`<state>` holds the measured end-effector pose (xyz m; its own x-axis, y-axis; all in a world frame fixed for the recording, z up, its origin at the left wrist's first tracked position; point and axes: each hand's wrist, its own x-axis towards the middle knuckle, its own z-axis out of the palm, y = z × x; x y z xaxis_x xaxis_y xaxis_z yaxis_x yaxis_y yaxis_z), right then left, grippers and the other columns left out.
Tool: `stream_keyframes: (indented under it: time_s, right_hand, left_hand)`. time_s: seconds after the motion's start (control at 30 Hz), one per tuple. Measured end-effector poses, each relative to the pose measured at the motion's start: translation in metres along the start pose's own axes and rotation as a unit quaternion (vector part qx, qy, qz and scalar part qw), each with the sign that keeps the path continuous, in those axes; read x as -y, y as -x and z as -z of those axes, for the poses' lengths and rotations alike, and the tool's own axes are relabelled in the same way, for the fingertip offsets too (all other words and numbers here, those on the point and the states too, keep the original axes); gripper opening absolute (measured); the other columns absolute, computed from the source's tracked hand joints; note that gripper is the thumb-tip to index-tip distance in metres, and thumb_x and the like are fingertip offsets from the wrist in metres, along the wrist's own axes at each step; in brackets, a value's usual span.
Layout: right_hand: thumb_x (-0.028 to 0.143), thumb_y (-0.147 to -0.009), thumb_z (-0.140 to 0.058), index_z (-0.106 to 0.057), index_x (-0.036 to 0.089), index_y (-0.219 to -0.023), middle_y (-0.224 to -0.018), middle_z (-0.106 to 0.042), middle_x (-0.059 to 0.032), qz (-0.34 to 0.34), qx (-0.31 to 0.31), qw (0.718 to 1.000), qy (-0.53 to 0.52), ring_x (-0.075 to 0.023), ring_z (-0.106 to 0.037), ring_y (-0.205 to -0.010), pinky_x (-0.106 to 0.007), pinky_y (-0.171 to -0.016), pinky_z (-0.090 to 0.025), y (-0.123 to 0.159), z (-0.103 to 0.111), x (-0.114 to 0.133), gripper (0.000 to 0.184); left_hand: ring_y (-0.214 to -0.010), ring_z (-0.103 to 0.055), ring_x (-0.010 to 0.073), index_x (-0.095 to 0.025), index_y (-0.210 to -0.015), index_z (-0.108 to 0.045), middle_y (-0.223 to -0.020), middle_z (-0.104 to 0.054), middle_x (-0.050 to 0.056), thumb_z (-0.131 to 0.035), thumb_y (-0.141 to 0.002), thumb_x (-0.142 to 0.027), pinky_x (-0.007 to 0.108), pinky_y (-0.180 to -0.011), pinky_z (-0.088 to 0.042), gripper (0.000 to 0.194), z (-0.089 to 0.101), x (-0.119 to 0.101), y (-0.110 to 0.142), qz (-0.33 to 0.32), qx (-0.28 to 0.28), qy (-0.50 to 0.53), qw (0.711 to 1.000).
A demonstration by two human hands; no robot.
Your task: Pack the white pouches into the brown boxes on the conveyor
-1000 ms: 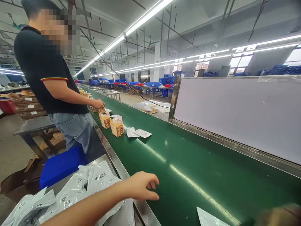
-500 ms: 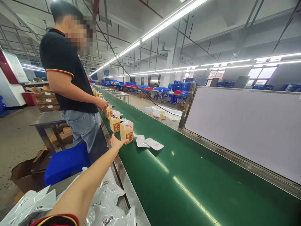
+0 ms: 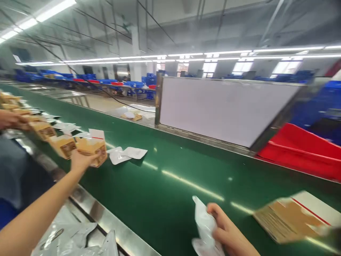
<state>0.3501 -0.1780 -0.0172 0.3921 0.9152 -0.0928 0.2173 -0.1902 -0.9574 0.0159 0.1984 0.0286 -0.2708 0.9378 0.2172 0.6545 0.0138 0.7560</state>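
My left hand [image 3: 81, 161] grips the near side of a small open-topped orange and white carton [image 3: 97, 151], which stands on the green conveyor belt [image 3: 149, 192] with its white flap up. My right hand [image 3: 223, 227] holds a crumpled white plastic pouch [image 3: 204, 222] above the belt, somewhat blurred. Two flat white pouches [image 3: 134, 153] lie just right of the carton. Off to the right, a blurred brown and white carton [image 3: 290, 217] with a red stripe rests on the belt, apart from my right hand.
More orange cartons [image 3: 42, 131] line the belt at left, where a co-worker's hand [image 3: 12, 119] reaches in. White pouches [image 3: 71, 234] are heaped beside the belt's metal edge [image 3: 106, 217]. A white panel [image 3: 207, 110] stands beyond the belt, and a red bin [image 3: 303, 149] sits at right.
The view has swung right. My right hand with a white pouch and the brown and white carton have come into view. My left hand stays at the same carton, which now looks slightly tilted.
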Motion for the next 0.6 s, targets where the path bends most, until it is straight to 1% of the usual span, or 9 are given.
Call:
stream_keyframes:
  time_s: [0.03, 0.1, 0.13, 0.23, 0.3, 0.37, 0.47, 0.53, 0.6]
  right_hand:
    - [0.028, -0.068, -0.057, -0.038, 0.026, -0.093, -0.075, -0.053, 0.0049, -0.013, -0.007, 0.996, -0.086, -0.0130, -0.054, -0.061, -0.022, -0.053, -0.041, -0.004, -0.002, 0.014, 0.032]
    - [0.032, -0.067, -0.067, -0.039, 0.025, -0.106, -0.082, -0.057, 0.0032, 0.010, -0.053, 0.978, -0.202, -0.0133, -0.056, -0.068, -0.022, -0.059, -0.043, -0.010, -0.006, 0.045, 0.049]
    - [0.034, -0.068, -0.071, -0.040, 0.025, -0.111, -0.085, -0.058, 0.0016, 0.044, -0.088, 0.968, -0.232, -0.0136, -0.057, -0.071, -0.023, -0.062, -0.045, -0.012, -0.008, 0.059, 0.054]
    - [0.037, -0.078, -0.067, -0.047, 0.025, -0.110, -0.093, -0.060, -0.0017, 0.173, -0.204, 0.921, -0.283, -0.0149, -0.059, -0.084, -0.025, -0.071, -0.049, -0.011, -0.023, 0.091, 0.040]
    - [0.034, -0.086, -0.059, -0.048, 0.026, -0.110, -0.097, -0.059, -0.0023, 0.250, -0.261, 0.888, -0.283, -0.0154, -0.059, -0.091, -0.028, -0.075, -0.051, -0.008, -0.035, 0.098, 0.028]
    - [0.026, -0.089, -0.054, -0.046, 0.027, -0.112, -0.093, -0.058, -0.0017, 0.305, -0.285, 0.883, -0.215, -0.0145, -0.060, -0.085, -0.028, -0.072, -0.052, -0.006, -0.046, 0.096, 0.024]
    - [0.014, -0.087, -0.052, -0.053, 0.024, -0.101, -0.086, -0.055, -0.0025, 0.396, -0.273, 0.877, 0.015, -0.0136, -0.057, -0.075, -0.027, -0.065, -0.050, -0.006, -0.053, 0.084, 0.017]
    - [0.008, -0.085, -0.050, -0.057, 0.022, -0.091, -0.085, -0.056, -0.0039, 0.434, -0.256, 0.845, 0.178, -0.0172, -0.057, -0.083, -0.031, -0.070, -0.049, -0.005, -0.051, 0.076, 0.016]
    - [0.006, -0.084, -0.047, -0.059, 0.020, -0.085, -0.081, -0.060, -0.0038, 0.435, -0.237, 0.816, 0.299, -0.0205, -0.057, -0.086, -0.034, -0.072, -0.046, -0.001, -0.048, 0.072, 0.018]
  left_hand:
    - [-0.106, -0.059, 0.0187, -0.019, -0.108, -0.045, -0.114, -0.060, 0.000, -0.071, -0.067, -0.032, 0.035, -0.088, -0.049, 0.051, 0.005, -0.010, 0.007, -0.022, 0.019, 0.007, 1.000]
    - [-0.103, -0.059, 0.0212, -0.020, -0.109, -0.042, -0.114, -0.056, -0.001, -0.077, -0.054, -0.034, 0.039, -0.086, -0.050, 0.066, 0.016, -0.028, 0.032, -0.056, 0.028, -0.037, 0.997]
    - [-0.100, -0.059, 0.0204, -0.021, -0.110, -0.042, -0.112, -0.055, -0.002, -0.075, -0.055, -0.039, 0.037, -0.084, -0.050, 0.067, 0.020, -0.037, 0.051, -0.116, 0.088, -0.053, 0.988]
    - [-0.090, -0.062, 0.0197, -0.024, -0.112, -0.042, -0.100, -0.059, -0.002, -0.073, -0.051, -0.036, 0.031, -0.078, -0.053, 0.069, 0.025, -0.060, 0.127, -0.231, 0.229, -0.001, 0.946]
    - [-0.087, -0.063, 0.0209, -0.024, -0.109, -0.043, -0.096, -0.062, 0.000, -0.069, -0.053, -0.031, 0.030, -0.075, -0.053, 0.061, 0.019, -0.072, 0.176, -0.255, 0.322, 0.027, 0.911]
    - [-0.093, -0.063, 0.0214, -0.025, -0.112, -0.042, -0.103, -0.062, 0.001, -0.065, -0.057, -0.027, 0.030, -0.078, -0.054, 0.060, 0.010, -0.078, 0.212, -0.255, 0.362, 0.051, 0.895]
    - [-0.096, -0.062, 0.0222, -0.026, -0.115, -0.040, -0.109, -0.061, 0.002, -0.062, -0.059, -0.023, 0.033, -0.079, -0.054, 0.060, -0.001, -0.079, 0.236, -0.251, 0.319, 0.066, 0.911]
    - [-0.102, -0.061, 0.0247, -0.026, -0.115, -0.042, -0.113, -0.060, 0.004, -0.060, -0.059, -0.021, 0.039, -0.087, -0.053, 0.060, -0.006, -0.077, 0.241, -0.295, 0.273, 0.067, 0.913]
    - [-0.112, -0.057, 0.0279, -0.026, -0.115, -0.045, -0.118, -0.060, 0.005, -0.059, -0.057, -0.018, 0.046, -0.101, -0.045, 0.059, -0.010, -0.075, 0.246, -0.375, 0.249, 0.062, 0.891]
